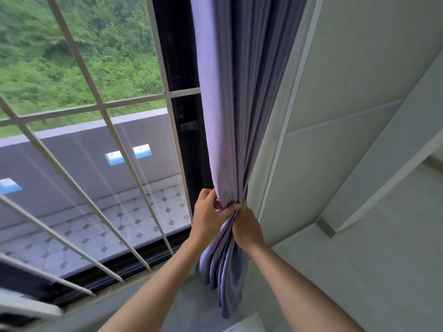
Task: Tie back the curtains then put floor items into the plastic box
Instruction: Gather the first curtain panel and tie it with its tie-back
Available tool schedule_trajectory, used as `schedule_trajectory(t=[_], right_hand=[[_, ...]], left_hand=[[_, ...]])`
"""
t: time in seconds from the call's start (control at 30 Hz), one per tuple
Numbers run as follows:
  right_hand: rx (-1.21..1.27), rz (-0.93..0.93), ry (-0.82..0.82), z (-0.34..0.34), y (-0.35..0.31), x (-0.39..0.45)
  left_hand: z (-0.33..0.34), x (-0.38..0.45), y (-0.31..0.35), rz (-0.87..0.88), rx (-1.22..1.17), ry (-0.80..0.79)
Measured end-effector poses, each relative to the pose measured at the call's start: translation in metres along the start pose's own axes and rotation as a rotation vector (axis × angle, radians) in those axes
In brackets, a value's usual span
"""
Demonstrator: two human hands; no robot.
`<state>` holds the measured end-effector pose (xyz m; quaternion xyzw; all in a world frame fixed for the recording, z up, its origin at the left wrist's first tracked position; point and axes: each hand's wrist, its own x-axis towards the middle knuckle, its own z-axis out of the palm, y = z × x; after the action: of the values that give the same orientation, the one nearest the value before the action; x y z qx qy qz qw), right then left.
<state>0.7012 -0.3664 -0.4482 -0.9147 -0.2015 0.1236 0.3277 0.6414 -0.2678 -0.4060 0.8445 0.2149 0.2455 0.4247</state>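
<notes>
A lilac curtain (230, 104) hangs gathered in folds at the right side of the window, against the white wall. Both hands pinch it together low down. My left hand (211, 214) wraps the bunched fabric from the window side, thumb across the front. My right hand (248, 224) grips the same bunch from the wall side, its fingers hidden behind the folds. Below the hands the curtain's loose end (223, 279) fans out. No tie-back band and no plastic box can be seen.
White window bars (105, 109) cross the glass on the left, with a dark frame (182, 121) beside the curtain. A white panelled wall (335, 140) stands right of it. Pale floor tiles (383, 259) lie lower right, and a white object's corner (247, 325) shows at the bottom edge.
</notes>
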Motion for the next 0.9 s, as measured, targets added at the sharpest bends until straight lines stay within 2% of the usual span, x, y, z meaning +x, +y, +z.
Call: schedule_trajectory(t=[0.17, 0.37, 0.43, 0.53, 0.77, 0.9], right_hand=[[-0.077, -0.063, -0.031, -0.001, 0.005, -0.001], [0.037, -0.079, -0.126, -0.002, 0.002, -0.002], [0.062, -0.073, -0.091, 0.002, 0.002, -0.001], [0.006, -0.088, -0.020, 0.006, 0.003, 0.004], [-0.125, -0.097, 0.092, 0.011, 0.005, 0.007], [-0.233, -0.103, 0.215, 0.016, -0.002, 0.002]], left_hand=[[-0.003, 0.025, 0.000, 0.003, 0.037, -0.127], [-0.007, 0.045, -0.002, -0.093, -0.001, -0.201], [-0.006, 0.045, 0.004, -0.126, 0.016, -0.210], [0.002, 0.042, 0.003, -0.209, -0.084, -0.179], [0.001, 0.030, 0.014, -0.046, 0.070, -0.194], [0.007, 0.027, 0.018, 0.008, 0.207, -0.059]])
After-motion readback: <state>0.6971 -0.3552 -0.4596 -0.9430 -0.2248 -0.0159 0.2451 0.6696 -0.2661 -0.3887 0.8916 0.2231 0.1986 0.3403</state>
